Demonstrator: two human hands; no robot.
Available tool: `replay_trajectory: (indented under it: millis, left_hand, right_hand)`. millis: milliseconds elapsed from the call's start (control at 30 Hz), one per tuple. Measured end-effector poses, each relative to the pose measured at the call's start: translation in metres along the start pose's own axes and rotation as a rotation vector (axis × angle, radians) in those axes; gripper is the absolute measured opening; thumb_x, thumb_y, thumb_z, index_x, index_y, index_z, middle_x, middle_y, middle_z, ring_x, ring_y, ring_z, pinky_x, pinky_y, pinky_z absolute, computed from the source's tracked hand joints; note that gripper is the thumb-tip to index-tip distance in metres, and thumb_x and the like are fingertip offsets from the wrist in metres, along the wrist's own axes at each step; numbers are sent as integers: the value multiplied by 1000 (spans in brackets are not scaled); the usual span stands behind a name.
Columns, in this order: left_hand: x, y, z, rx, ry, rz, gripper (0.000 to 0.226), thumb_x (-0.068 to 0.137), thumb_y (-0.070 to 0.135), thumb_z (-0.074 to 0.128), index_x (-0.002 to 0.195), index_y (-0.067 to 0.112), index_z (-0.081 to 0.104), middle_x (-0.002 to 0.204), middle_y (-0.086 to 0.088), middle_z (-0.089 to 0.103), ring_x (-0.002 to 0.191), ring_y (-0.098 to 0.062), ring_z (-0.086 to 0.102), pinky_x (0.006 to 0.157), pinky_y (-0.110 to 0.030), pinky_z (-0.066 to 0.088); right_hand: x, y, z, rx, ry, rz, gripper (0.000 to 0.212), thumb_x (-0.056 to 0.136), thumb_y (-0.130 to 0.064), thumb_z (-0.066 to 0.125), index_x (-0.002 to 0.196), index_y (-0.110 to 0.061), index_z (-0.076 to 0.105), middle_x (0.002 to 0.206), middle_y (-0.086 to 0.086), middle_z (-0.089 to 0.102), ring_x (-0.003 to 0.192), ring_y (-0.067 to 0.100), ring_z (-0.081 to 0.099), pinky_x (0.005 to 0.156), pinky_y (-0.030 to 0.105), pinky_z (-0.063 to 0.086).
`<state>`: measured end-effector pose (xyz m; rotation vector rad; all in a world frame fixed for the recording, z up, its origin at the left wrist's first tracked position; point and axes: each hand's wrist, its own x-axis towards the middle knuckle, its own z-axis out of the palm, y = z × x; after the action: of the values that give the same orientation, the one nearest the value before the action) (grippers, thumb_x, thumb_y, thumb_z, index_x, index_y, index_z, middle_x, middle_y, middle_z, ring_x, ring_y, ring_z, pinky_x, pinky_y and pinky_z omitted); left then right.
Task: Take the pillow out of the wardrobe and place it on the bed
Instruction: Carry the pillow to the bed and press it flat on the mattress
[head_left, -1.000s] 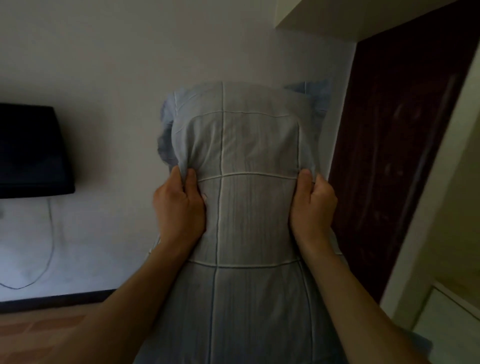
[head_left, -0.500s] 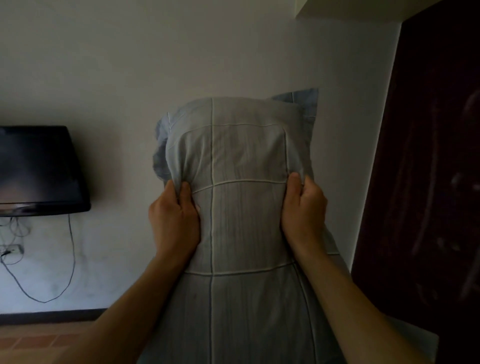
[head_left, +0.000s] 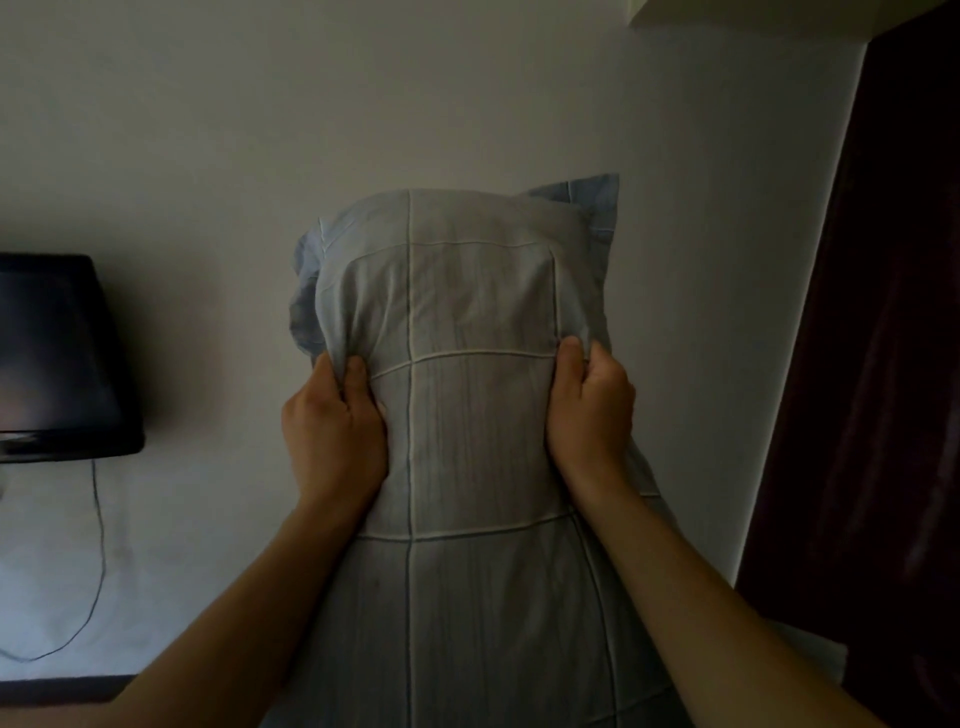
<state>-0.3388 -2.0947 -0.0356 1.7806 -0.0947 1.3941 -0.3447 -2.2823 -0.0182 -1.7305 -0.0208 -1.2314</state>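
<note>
A pale blue pillow (head_left: 467, 291) with white grid lines stands upright in front of me, held in the air and filling the middle of the view. My left hand (head_left: 332, 431) clutches its left side, fingers dug into the fabric. On the opposite side my right hand (head_left: 589, 410) pinches the cover the same way. The pillow's lower end runs out of the bottom of the frame. No bed is in sight.
A white wall lies straight ahead. A black flat screen (head_left: 57, 358) hangs on it at the left, with a cable (head_left: 96, 566) drooping below. A dark brown wooden panel (head_left: 878, 364) stands at the right edge. A dark skirting strip (head_left: 62, 688) runs along the floor.
The view has swung left: the dark panel slid toward the right edge and the screen came further into view. Both hands keep the same grip on the pillow.
</note>
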Motion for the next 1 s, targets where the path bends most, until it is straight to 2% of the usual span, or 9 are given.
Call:
replay_trajectory:
  millis: [167, 367, 500, 633, 767, 933, 1000]
  left_hand:
    - [36, -43, 23, 5, 15, 3, 37, 95, 29, 42, 69, 3, 45, 66, -25, 57, 62, -40, 53, 56, -46, 41]
    - [67, -88, 38, 31, 20, -4, 36, 97, 27, 43, 69, 4, 45, 63, -18, 54, 61, -37, 52, 56, -44, 40]
    - [88, -123, 44, 85, 54, 7, 33, 96, 27, 44, 69, 8, 44, 60, -10, 50, 58, -32, 49, 54, -37, 32]
    - [103, -158, 55, 133, 81, 4, 31, 96, 25, 45, 69, 11, 43, 55, 7, 41, 53, -19, 41, 54, -30, 19]
    - [122, -196, 75, 203, 110, -12, 30, 97, 25, 46, 69, 13, 44, 55, 8, 40, 52, -16, 41, 55, -30, 24]
    - [154, -244, 107, 287, 173, -40, 34, 96, 28, 44, 74, 3, 52, 63, -3, 49, 58, -18, 46, 57, -32, 33]
    - [166, -259, 117, 305, 197, -62, 33, 97, 29, 44, 74, 7, 52, 60, 3, 48, 55, -7, 44, 54, -29, 34]
  right_hand:
    - [17, 15, 57, 20, -13, -8, 46, 101, -30, 43, 57, -32, 29, 56, -13, 40, 52, 4, 38, 50, 27, 24]
    - [28, 28, 118, 34, -22, -14, 47, 101, -29, 43, 56, -29, 29, 54, -11, 39, 50, 2, 37, 48, 24, 25]
    - [34, 37, 167, 80, -64, -15, 47, 101, -29, 43, 56, -26, 29, 53, -9, 40, 50, 4, 38, 49, 27, 25]
    - [38, 54, 215, 114, -98, -1, 47, 101, -29, 43, 56, -25, 30, 55, -9, 41, 52, 5, 39, 50, 29, 24]
    - [50, 78, 275, 182, -143, 12, 47, 101, -29, 43, 56, -26, 29, 54, -8, 41, 51, 9, 40, 56, 30, 27]
    - [78, 102, 353, 283, -222, -10, 47, 101, -28, 44, 56, -27, 29, 51, -10, 38, 46, 4, 38, 50, 28, 25]
    - [89, 110, 381, 317, -245, -23, 48, 101, -27, 44, 56, -28, 29, 51, -11, 37, 46, 3, 44, 45, 17, 26]
